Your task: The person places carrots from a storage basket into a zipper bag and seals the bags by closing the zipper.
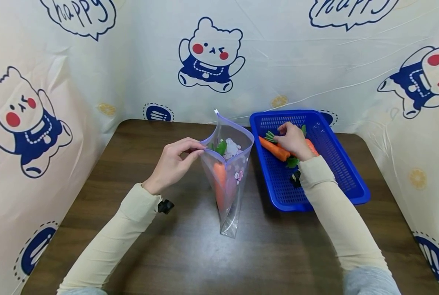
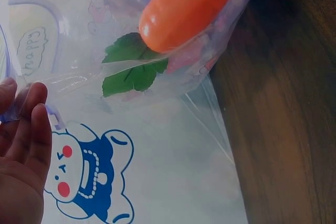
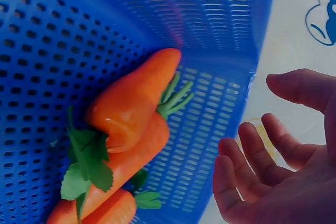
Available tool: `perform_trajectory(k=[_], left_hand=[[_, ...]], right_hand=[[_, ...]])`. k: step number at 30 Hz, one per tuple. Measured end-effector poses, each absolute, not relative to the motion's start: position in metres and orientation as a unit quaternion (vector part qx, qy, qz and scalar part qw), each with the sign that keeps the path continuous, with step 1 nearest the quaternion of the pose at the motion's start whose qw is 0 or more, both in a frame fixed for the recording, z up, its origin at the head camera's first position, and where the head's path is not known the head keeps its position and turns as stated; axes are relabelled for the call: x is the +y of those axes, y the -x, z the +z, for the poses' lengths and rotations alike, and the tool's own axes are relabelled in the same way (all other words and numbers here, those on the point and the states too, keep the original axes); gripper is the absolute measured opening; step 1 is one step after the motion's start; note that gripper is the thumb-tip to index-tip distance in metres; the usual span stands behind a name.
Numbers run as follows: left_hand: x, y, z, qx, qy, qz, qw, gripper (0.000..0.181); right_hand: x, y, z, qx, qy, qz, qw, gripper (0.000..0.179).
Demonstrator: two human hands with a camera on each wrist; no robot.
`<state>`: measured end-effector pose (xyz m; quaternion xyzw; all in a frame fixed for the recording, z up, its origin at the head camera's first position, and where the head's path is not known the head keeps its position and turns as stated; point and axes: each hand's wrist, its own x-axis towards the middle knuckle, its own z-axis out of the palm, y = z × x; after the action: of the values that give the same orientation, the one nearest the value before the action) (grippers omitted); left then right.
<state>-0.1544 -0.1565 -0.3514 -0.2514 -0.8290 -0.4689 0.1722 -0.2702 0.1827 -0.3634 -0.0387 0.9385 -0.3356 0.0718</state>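
My left hand pinches the purple-trimmed rim of a clear zip bag between thumb and fingers. The bag stands with its mouth spread, and inside it are an orange carrot and a green leaf. Over the far end of a blue basket is my right hand, with nothing between its loosely bent fingers in the right wrist view. Below that hand several carrots lie together, one with its leaf hanging over another carrot that has a green stem. The topmost carrot leans toward the basket wall.
The brown wooden table carries the bag and, to its right, the basket. A white cloth printed with cartoon bears hangs behind and along both sides. A small black device is at my left wrist.
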Motion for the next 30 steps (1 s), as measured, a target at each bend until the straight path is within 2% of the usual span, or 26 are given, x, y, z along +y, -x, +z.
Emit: perform_trajectory(k=[9, 16, 26, 30], left_hand=[[-0.158, 0.152, -0.352, -0.831, 0.25, -0.466, 0.17, 0.012], [-0.159, 0.152, -0.353, -0.829, 0.253, -0.466, 0.177, 0.011], [-0.16, 0.15, -0.354, -0.83, 0.252, -0.465, 0.175, 0.011], [-0.16, 0.15, -0.354, -0.828, 0.256, -0.466, 0.178, 0.011]], right_hand=[[0.186, 0.275, -0.38, 0.945, 0.04, -0.299, 0.128, 0.046], [0.186, 0.276, -0.392, 0.953, 0.056, -0.274, 0.116, 0.044], [0.186, 0.276, -0.404, 0.958, 0.03, -0.235, 0.162, 0.046], [0.184, 0.276, -0.407, 0.96, 0.025, -0.223, 0.165, 0.047]])
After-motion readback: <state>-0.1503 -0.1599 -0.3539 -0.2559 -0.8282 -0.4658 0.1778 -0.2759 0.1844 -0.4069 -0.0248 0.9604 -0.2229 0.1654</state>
